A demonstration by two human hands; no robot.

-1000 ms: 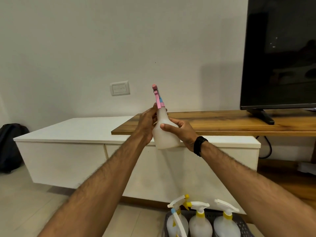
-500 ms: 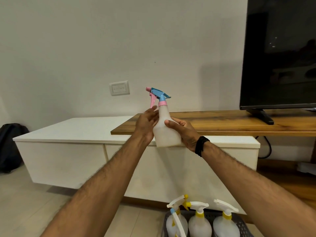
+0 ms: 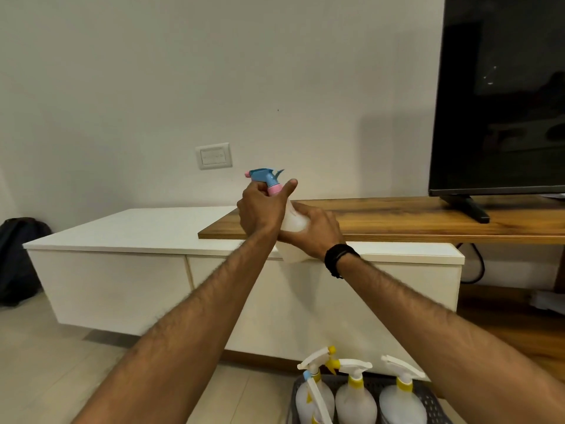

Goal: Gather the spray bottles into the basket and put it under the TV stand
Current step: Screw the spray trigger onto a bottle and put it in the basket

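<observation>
I hold a white spray bottle (image 3: pixel 293 223) with a blue and pink trigger head in front of the TV stand. My left hand (image 3: pixel 260 208) grips its neck just under the head. My right hand (image 3: pixel 315 232) wraps around the body from the right and hides much of it. On the floor at the bottom of the view stands a dark grey basket (image 3: pixel 434 402). Three white spray bottles with yellow collars (image 3: pixel 356 399) stand upright in it, and another nozzle shows at its left.
A white low cabinet (image 3: pixel 122 270) carries a wooden shelf (image 3: pixel 397 218) with a black TV (image 3: pixel 501 96) on it. A dark backpack (image 3: pixel 18 258) leans at the far left. A wall socket (image 3: pixel 214 156) sits behind the bottle. A black cable (image 3: pixel 480 264) hangs at the right.
The bottle has turned so its nozzle points left. My left hand has shifted up from the body to the neck, and my right hand has closed further around the body.
</observation>
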